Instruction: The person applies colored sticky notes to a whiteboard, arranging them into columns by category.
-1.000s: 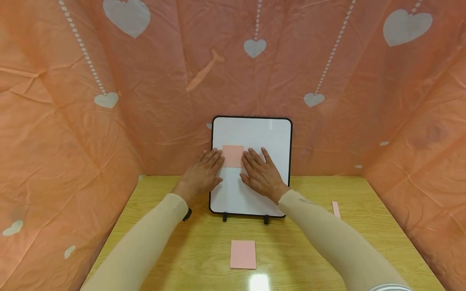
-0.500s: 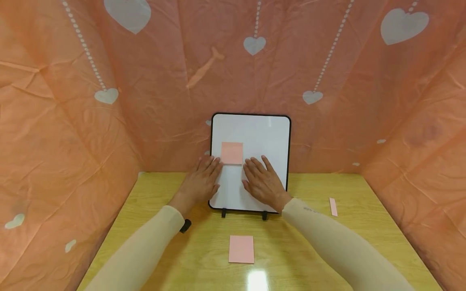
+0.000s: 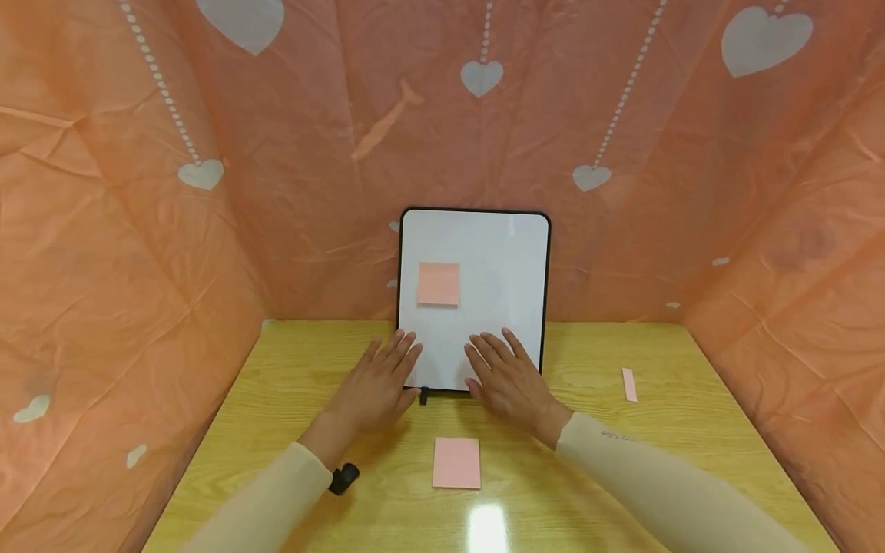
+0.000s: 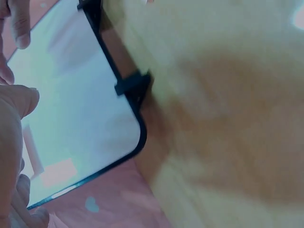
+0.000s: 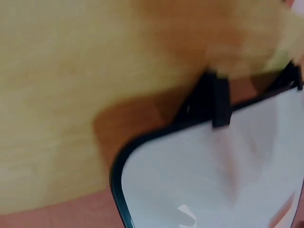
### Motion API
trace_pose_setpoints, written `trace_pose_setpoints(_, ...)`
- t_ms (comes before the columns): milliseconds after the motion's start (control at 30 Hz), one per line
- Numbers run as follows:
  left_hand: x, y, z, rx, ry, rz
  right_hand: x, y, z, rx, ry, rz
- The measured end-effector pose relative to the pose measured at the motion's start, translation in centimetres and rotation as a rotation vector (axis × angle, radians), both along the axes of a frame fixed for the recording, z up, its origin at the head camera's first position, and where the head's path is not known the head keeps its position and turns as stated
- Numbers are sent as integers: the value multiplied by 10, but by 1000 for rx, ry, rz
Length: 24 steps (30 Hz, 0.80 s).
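A pink sticky note (image 3: pixel 439 284) is stuck on the left half of a black-framed whiteboard (image 3: pixel 484 253), its lower edge lifting slightly. Below the note, my left hand (image 3: pixel 376 384) hovers by the board's lower left corner, fingers straight and holding nothing. My right hand (image 3: pixel 510 382), likewise straight-fingered, is in front of the lower right part. Whether the fingertips touch the board I cannot tell. The left wrist view shows part of my left hand (image 4: pixel 9 142) at its edge. On the table between my forearms lies a pink sticky note pad (image 3: pixel 456 463).
Black stand feet (image 5: pixel 213 102) hold the whiteboard's lower edge. A narrow pink strip (image 3: pixel 629 385) lies on the wooden table (image 3: pixel 588 476) to the right. Orange-pink cloth (image 3: pixel 311 230) with white hearts surrounds the table at the back and sides.
Both hands have drawn down and back from beside the sticky note towards the whiteboard's lower edge. The note stays on the board. The head view has tilted slightly.
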State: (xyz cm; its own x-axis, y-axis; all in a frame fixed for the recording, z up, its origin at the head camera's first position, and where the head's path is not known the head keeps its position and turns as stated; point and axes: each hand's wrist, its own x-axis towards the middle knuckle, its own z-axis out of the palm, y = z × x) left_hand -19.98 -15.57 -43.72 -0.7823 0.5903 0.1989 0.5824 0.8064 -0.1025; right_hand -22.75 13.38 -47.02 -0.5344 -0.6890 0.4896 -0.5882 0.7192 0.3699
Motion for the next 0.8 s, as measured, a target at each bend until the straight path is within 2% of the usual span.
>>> trace_pose_setpoints(200,24,1,-15,37,-45,-20,25,2,-11,16,-64,12)
trace_pose_setpoints(400,44,5,-31,45,-112,-33,48,4,-19,91,-126,12)
trace_pose_setpoints(633,67,13,-47,88,-226,-51,66,7,-32,164,-149,41)
trace_pose_setpoints(800,80,17,-59,71,-288,-65,78,8,-40,207,-186,69)
